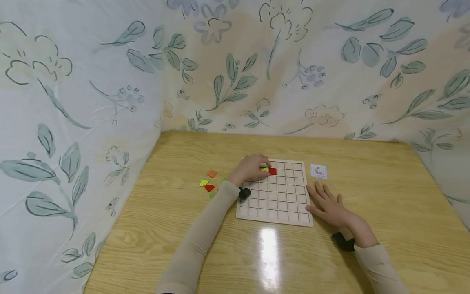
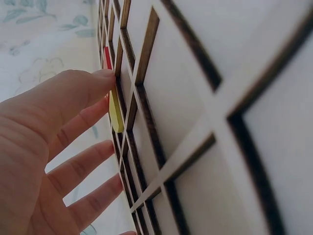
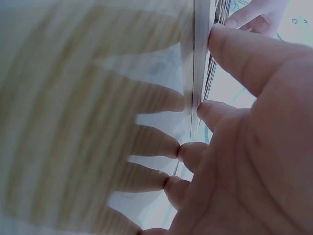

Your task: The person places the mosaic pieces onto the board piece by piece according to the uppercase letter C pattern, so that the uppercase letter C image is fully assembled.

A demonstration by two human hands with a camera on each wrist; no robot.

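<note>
A light wooden grid board [image 1: 279,196] lies on the table. At its upper part, my left hand [image 1: 253,167] has thumb and index finger at a small yellow piece [image 1: 264,169], pinching it at a cell. In the left wrist view the yellow piece [image 2: 116,111] sits low at the cell, partly behind the thumb. Right beside it a red square piece [image 1: 273,171] lies in a cell. My right hand [image 1: 330,208] rests on the table with fingers spread, its thumb and a fingertip touching the board's right edge.
Left of the board lie an orange square [image 1: 211,173], a yellow curved piece [image 1: 203,183], a red curved piece [image 1: 209,188] and green pieces [image 1: 212,195], partly hidden by the left arm. A small printed pattern card [image 1: 318,171] lies beyond my right hand. Floral cloth [image 1: 257,81] borders the table.
</note>
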